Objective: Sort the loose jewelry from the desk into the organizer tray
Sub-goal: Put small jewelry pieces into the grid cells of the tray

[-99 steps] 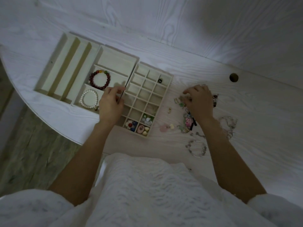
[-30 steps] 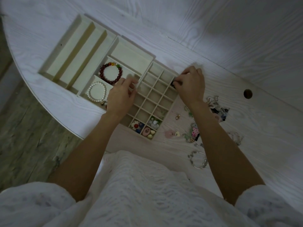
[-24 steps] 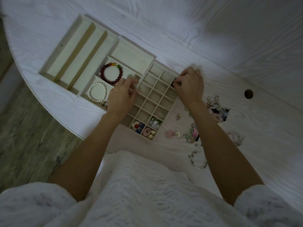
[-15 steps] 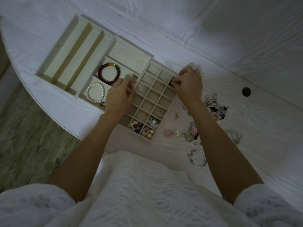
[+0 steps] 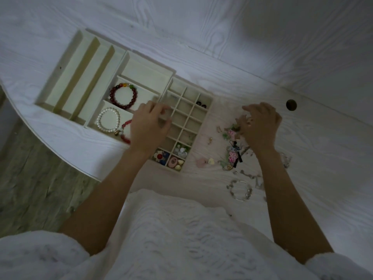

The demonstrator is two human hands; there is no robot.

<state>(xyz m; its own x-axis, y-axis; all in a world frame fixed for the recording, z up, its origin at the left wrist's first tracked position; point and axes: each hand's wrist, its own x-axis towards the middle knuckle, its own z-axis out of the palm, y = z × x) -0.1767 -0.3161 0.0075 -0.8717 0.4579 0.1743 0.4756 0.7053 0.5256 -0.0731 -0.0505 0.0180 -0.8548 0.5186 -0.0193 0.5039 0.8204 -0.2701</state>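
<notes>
Sorting is partly done, judging by the loose mixed jewelry pile still on the white wood-grain desk, right of the cream wooden organizer tray. Tray holds a dark-red bead bracelet, a white pearl bracelet & small charms in the grid's near cells. Right hand digs into the pile w/ curled fingers; grip can't be told. Left hand pinches the grid divider.

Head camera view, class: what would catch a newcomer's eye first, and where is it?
Probably the dark red bead bracelet in a compartment of the organizer tray, with the pearl bracelet in the compartment nearer the person. Next, the tangle of loose jewelry on the desk right of the tray, where the right hand reaches in.
</notes>
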